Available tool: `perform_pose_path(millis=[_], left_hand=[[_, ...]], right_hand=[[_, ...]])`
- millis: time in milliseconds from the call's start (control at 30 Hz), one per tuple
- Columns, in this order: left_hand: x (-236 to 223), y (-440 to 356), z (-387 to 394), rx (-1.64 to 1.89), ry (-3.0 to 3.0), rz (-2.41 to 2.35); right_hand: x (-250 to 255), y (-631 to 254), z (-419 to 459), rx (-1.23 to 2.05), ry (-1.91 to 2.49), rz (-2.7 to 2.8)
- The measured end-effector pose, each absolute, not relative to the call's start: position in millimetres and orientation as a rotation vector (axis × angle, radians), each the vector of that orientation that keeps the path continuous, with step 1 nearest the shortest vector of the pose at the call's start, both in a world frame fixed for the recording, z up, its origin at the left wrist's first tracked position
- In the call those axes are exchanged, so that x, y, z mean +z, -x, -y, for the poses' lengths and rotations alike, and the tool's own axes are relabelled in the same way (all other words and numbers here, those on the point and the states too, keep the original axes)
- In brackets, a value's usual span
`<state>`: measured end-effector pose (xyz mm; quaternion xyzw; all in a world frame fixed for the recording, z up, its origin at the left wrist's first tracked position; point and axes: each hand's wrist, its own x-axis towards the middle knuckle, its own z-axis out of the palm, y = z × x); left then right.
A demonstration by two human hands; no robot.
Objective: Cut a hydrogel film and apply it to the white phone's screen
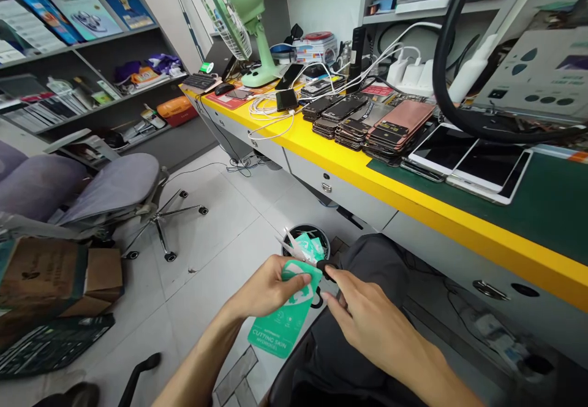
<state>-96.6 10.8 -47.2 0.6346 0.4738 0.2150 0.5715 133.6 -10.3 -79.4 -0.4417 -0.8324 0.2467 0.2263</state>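
Note:
My left hand (272, 285) grips a flat green packet (281, 327) with its thumb on the front. White print on the packet reads "CUTTING SKIN HYDROGEL". In my right hand (361, 312) is a pair of scissors (290, 246), held by the black handles with the fingers around them. The blades are apart and point up and left, at the packet's top edge. Just beyond the blades, a round bin (325, 239) stands on the floor with green and white scraps in it. Part of the scissors is hidden behind the packet and fingers.
On the yellow-edged workbench (340, 165) lie stacks of phone parts (395, 125), white-framed screens (487, 162), cables and a green fan (260, 45). A grey swivel chair (114, 180) and cardboard boxes (46, 278) stand at left. My legs are below the bench edge.

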Motion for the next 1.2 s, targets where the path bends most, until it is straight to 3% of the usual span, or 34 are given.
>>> perform_pose_path(millis=[133, 300, 400, 800, 1200], left_hand=[[-47.2, 105.9, -9.6, 0.449, -1.424, -1.113], [-57.4, 115.6, -8.9, 0.398, -1.377, -1.089], [-67.5, 120.2, -10.7, 0.379, -1.346, -1.072], [-107.5, 137.4, -16.5, 0.397, -1.154, -1.035], [-135.0, 151.8, -16.9, 0.373, -1.101, -1.050]], right_hand=[[-75.4, -129.0, -7.6, 0.838, 1.171, 1.962], [-82.9, -101.0, -58.1, 1.822, 1.056, 1.496], [-95.8, -81.1, -74.0, 2.057, 0.958, 1.442], [-140.8, -46.5, -109.3, 2.398, 1.139, 1.153], [-186.9, -14.6, -168.9, 2.133, 1.546, 1.321]])
